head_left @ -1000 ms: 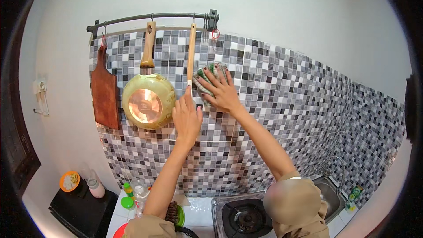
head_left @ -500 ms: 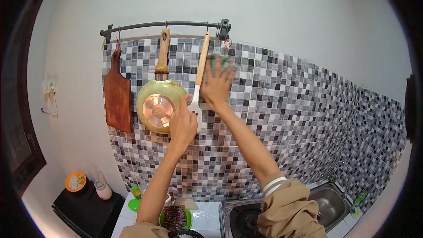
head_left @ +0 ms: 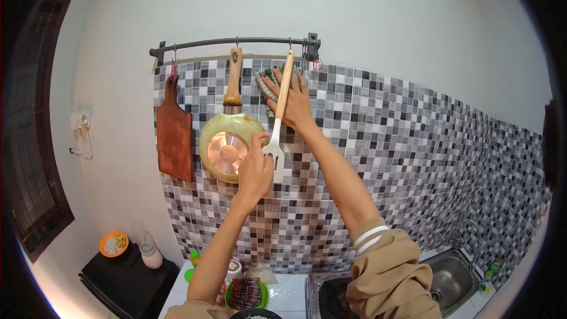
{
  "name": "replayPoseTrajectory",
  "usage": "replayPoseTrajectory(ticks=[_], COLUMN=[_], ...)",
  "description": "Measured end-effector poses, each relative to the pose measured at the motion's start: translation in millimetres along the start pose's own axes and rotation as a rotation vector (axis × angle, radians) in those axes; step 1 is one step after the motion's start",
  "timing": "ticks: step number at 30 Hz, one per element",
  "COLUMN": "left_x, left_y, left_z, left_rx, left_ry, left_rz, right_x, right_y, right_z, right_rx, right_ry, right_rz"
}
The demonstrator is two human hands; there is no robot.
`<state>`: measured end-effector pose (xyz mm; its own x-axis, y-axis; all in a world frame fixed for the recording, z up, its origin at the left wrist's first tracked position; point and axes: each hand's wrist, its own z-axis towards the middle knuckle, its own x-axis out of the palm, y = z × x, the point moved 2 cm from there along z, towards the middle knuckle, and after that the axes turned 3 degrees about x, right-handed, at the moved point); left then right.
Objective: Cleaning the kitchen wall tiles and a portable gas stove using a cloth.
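Observation:
My left hand (head_left: pixel 257 172) is closed on the white slotted head of a spatula (head_left: pixel 284 91), whose pale wooden handle hangs from a hook. The spatula tilts, its lower end to the left. Behind its handle, my right hand (head_left: pixel 293 106) presses a green-and-white checked cloth (head_left: pixel 263 84) to the tiled wall (head_left: pixel 378 142), fingers spread over it. Left of the spatula hangs a pale green frying pan (head_left: pixel 212 136) with a coppery base and wooden handle. My left fingers overlap the pan's right edge; whether they touch it I cannot tell.
A dark rail (head_left: pixel 207 42) carries the hooks. A brown cutting board (head_left: pixel 175 136) hangs at its left. Below are a green bowl of packets (head_left: pixel 245 295), a stove (head_left: pixel 331 295) and a sink (head_left: pixel 458 274). An orange bowl (head_left: pixel 113 244) and a pink-based jar (head_left: pixel 151 255) stand on a black surface.
My right hand and the cloth have moved left across the tiles, from right of the spatula to behind its handle. My left hand stays at the spatula's head. The view has shifted slightly.

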<state>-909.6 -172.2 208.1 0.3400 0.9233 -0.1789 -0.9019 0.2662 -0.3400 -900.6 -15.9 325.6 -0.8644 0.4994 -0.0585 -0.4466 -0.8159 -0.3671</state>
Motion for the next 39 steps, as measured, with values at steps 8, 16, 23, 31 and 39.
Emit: replayPoseTrajectory(ticks=[8, 16, 23, 31, 39], left_x=[10, 4, 8, 1, 20], left_y=[16, 22, 23, 16, 33], left_z=[1, -1, -2, -3, -14], left_rx=[0.001, -0.04, -0.202, -0.199, -0.117], left_ry=[0.086, 0.087, 0.231, 0.233, 0.164], left_rz=[-0.236, -0.401, -0.637, -0.572, -0.557], right_x=[2, -40, -15, -3, -17], right_y=[-4, -78, -31, -7, -24], right_z=[-11, -59, -47, -16, -101], right_rx=[-0.123, 0.093, 0.423, -0.181, 0.16], right_ry=[-0.006, -0.021, -0.172, 0.007, 0.003], right_rz=[-0.019, -0.086, -0.191, 0.104, -0.005])
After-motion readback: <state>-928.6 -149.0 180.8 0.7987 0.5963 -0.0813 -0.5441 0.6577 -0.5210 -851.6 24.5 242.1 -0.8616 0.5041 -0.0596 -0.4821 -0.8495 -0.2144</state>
